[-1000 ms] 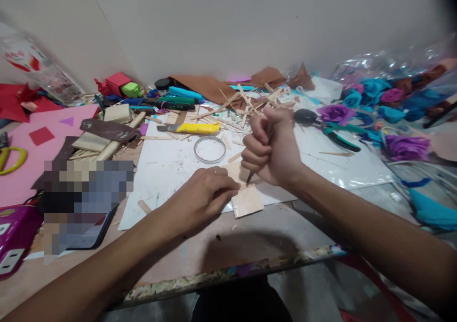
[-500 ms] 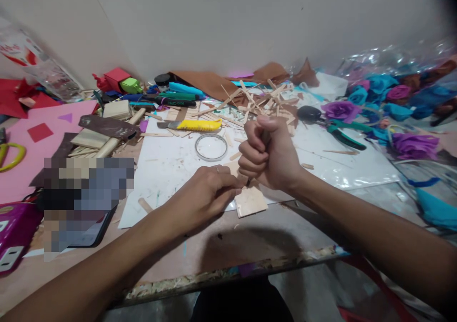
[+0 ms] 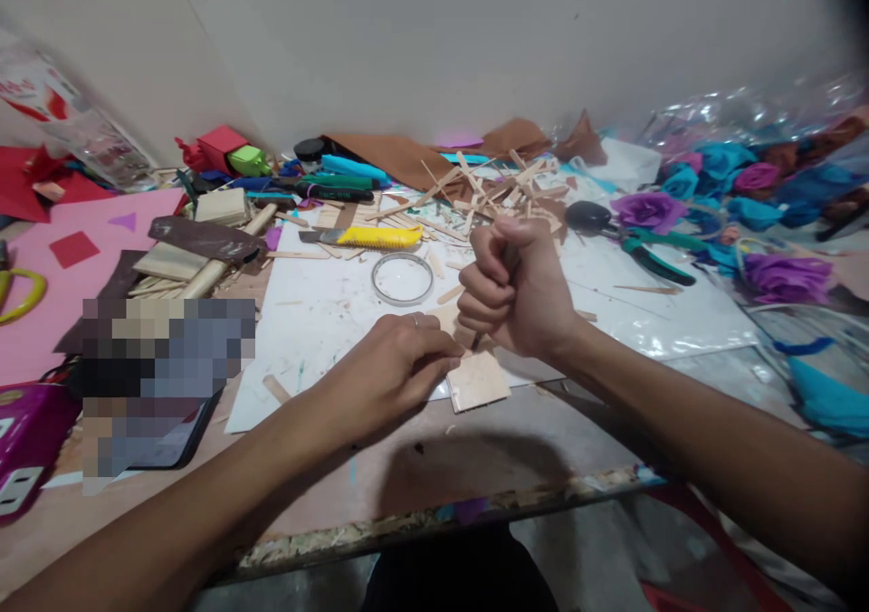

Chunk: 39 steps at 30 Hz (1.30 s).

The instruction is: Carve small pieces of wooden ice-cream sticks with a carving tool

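My right hand (image 3: 520,291) is closed in an upright fist around a slim tool, its thumb on top. The tool's narrow dark tip (image 3: 474,344) comes out below the fist and meets a flat, pale wooden piece (image 3: 479,383). The rest of the tool is hidden in the fist, so its kind cannot be made out. My left hand (image 3: 411,358), a ring on one finger, lies low on the table with its fingertips pressed together on the piece's left edge. Beyond the fingers, more pale wood (image 3: 448,320) lies on the white sheet.
A yellow box cutter (image 3: 380,235) and a tape roll (image 3: 402,279) lie beyond my hands. Farther back is a heap of wooden sticks (image 3: 502,186). Green-handled pliers (image 3: 658,259) and paper flowers (image 3: 784,277) sit right; a phone (image 3: 180,444) and a purple power strip (image 3: 31,449) left.
My right fist has shifted very slightly to the right, its tool tip still at the wooden piece. My left hand stays in place.
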### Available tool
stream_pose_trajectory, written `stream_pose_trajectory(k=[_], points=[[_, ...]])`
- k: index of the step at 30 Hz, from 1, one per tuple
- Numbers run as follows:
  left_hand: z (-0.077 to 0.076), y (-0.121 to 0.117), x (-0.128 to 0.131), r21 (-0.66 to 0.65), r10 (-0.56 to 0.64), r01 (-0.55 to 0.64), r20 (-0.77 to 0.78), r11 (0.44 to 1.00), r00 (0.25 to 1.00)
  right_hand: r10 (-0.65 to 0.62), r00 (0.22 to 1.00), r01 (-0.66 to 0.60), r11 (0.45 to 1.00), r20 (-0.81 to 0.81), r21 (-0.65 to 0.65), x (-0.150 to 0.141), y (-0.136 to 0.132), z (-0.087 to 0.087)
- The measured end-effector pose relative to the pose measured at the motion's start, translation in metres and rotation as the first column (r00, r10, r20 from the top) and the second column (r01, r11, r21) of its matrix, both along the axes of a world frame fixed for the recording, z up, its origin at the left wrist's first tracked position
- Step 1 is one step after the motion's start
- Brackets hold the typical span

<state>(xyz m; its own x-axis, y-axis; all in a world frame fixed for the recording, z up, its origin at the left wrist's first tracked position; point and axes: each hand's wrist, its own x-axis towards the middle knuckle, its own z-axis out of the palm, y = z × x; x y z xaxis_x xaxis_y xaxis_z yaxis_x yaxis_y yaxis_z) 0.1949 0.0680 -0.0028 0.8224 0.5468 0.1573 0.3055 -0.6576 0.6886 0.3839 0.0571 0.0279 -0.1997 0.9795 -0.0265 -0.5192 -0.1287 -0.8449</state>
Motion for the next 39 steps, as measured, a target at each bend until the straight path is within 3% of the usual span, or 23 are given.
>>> stream_pose_trajectory(k=[16, 32, 39], points=[[0.001, -0.001, 0.0, 0.023, -0.018, 0.019, -0.026, 1.0, 0.999, 0.033, 0.999, -0.032, 0.999, -0.021, 0.017, -0.005, -0.003, -0.002], [0.001, 0.0, 0.002, 0.016, -0.016, 0.017, -0.012, 1.0, 1.0, -0.027, 0.996, 0.025, 0.999, 0.081, 0.024, -0.019, -0.001, -0.004], [-0.001, 0.0, 0.0, 0.037, -0.005, 0.006, -0.03, 0.999, 1.0, -0.036, 0.998, 0.036, 0.999, 0.052, 0.001, -0.021, 0.002, -0.004]])
